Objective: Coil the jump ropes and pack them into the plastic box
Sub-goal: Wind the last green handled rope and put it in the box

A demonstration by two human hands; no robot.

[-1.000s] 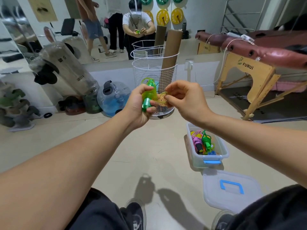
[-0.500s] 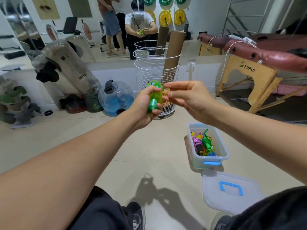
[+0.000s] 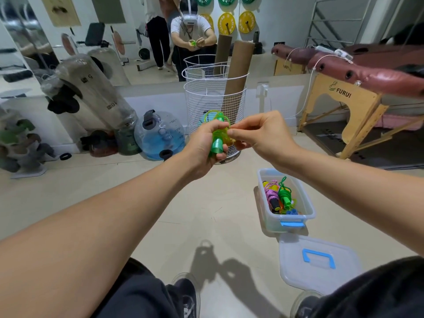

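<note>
- Gym floor (image 3: 119,203), pale tile; mirror wall behind, white wire basket (image 3: 214,104) ahead.
- Left hand (image 3: 204,150) grips green jump rope (image 3: 218,136), handles bundled in fist, cord loops sticking up.
- Right hand (image 3: 259,136) pinches the cord at the bundle.
- Plastic box (image 3: 307,204) on floor at right, coiled ropes inside; lid (image 3: 319,263) beside it, nearer.

one plastic box (image 3: 308,210), one lid (image 3: 319,263), two hands (image 3: 203,149)

beige tiled floor (image 3: 96,193), wall mirror (image 3: 137,31), maroon massage table (image 3: 358,72)
</note>
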